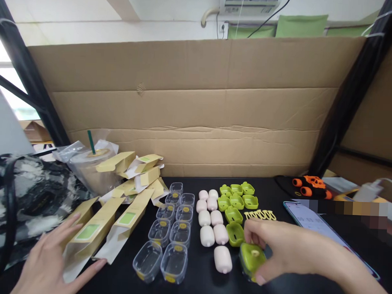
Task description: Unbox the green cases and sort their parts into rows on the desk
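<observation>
My left hand (pixel 53 257) lies at the near left with its fingers spread, beside the ends of opened beige paper boxes (pixel 115 219); whether it presses on them I cannot tell. In my right hand (pixel 280 250) is a small clear container with a green lid (pixel 253 258), gripped between thumb and fingers at the table's near side. Just left of it lies a single pale pink rounded piece (pixel 222 259). Behind are more pale pieces (pixel 204 218), rows of green shells (pixel 235 233) and small cream-coloured loops (pixel 260 215).
Clear plastic cups (pixel 174 263) stand in two columns mid-table. Behind the boxes is a bagged drink cup (pixel 99 173); a patterned bag (pixel 44 201) sits left. A phone (pixel 322 226) and an orange toy car (pixel 313 187) lie right. Cardboard (pixel 191 108) walls the back.
</observation>
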Action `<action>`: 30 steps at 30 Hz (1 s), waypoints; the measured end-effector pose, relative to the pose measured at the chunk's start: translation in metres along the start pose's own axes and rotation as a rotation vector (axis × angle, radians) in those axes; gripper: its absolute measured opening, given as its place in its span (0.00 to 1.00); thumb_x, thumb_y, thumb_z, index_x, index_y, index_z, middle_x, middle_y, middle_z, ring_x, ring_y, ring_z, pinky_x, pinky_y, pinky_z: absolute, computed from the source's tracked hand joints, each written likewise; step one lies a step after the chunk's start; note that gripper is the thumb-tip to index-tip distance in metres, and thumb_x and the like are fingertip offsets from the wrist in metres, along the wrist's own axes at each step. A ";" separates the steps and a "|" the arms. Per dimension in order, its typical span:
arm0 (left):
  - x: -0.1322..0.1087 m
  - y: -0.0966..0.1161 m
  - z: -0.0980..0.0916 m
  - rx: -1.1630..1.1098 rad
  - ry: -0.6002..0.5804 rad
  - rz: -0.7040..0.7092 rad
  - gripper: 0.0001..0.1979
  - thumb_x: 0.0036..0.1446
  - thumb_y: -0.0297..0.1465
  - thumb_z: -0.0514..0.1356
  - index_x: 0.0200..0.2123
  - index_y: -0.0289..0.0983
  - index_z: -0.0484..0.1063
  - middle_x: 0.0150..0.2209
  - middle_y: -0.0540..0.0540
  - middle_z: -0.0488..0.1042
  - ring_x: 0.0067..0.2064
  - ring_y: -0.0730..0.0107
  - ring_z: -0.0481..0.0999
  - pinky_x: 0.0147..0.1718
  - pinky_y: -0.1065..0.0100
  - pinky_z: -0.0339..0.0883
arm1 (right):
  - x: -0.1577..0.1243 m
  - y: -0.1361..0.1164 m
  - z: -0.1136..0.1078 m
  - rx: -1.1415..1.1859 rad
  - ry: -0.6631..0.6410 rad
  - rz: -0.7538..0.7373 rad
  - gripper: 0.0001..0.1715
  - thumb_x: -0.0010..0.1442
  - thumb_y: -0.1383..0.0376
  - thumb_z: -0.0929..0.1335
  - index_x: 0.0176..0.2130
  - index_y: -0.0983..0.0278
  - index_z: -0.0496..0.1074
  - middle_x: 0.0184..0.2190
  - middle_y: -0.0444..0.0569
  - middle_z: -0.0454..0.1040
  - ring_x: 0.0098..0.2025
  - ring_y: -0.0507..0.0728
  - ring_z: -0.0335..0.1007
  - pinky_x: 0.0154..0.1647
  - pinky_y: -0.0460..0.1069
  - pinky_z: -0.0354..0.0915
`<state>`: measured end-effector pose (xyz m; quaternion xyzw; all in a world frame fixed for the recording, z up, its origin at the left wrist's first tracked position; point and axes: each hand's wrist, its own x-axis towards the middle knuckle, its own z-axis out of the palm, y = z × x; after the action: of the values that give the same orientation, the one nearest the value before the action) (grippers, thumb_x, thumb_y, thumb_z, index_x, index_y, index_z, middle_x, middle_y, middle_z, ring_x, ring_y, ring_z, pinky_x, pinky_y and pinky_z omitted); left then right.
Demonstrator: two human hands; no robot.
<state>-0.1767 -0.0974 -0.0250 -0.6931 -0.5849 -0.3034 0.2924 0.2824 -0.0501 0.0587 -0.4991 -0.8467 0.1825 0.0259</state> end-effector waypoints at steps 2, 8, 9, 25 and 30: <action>0.006 0.008 0.000 0.059 -0.002 -0.035 0.34 0.50 0.40 0.58 0.58 0.53 0.47 0.65 0.49 0.54 0.55 0.40 0.66 0.53 0.41 0.58 | 0.000 0.002 0.001 0.047 -0.039 0.051 0.21 0.37 0.66 0.76 0.33 0.61 0.69 0.28 0.40 0.73 0.26 0.54 0.68 0.20 0.44 0.53; 0.034 0.076 -0.018 -0.207 0.091 0.070 0.19 0.48 0.34 0.62 0.43 0.45 0.62 0.50 0.43 0.70 0.51 0.48 0.70 0.51 0.46 0.61 | -0.001 0.004 -0.002 0.050 -0.077 0.065 0.19 0.40 0.70 0.75 0.32 0.61 0.68 0.29 0.40 0.73 0.29 0.54 0.68 0.23 0.44 0.55; 0.041 0.092 -0.021 -0.363 0.087 0.130 0.19 0.50 0.28 0.61 0.44 0.47 0.61 0.47 0.47 0.72 0.50 0.55 0.70 0.52 0.50 0.62 | -0.001 0.007 -0.003 0.063 -0.084 0.042 0.16 0.42 0.71 0.73 0.32 0.60 0.68 0.29 0.40 0.73 0.30 0.54 0.69 0.24 0.44 0.56; 0.097 0.240 0.003 -1.112 -0.645 0.153 0.41 0.47 0.44 0.65 0.60 0.37 0.53 0.60 0.36 0.61 0.58 0.47 0.63 0.55 0.54 0.57 | 0.011 -0.007 -0.011 0.367 0.392 -0.438 0.07 0.64 0.62 0.62 0.34 0.62 0.65 0.37 0.47 0.73 0.38 0.53 0.71 0.36 0.47 0.69; 0.101 0.229 0.005 -1.134 -0.535 0.014 0.26 0.52 0.30 0.60 0.55 0.38 0.58 0.52 0.41 0.68 0.53 0.57 0.69 0.52 0.61 0.61 | 0.027 -0.023 0.017 0.523 0.554 -0.436 0.06 0.65 0.62 0.60 0.37 0.61 0.63 0.46 0.52 0.71 0.49 0.57 0.70 0.43 0.51 0.70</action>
<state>0.0634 -0.0627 0.0376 -0.7963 -0.3810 -0.3806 -0.2754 0.2464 -0.0418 0.0471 -0.3152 -0.8187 0.2403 0.4155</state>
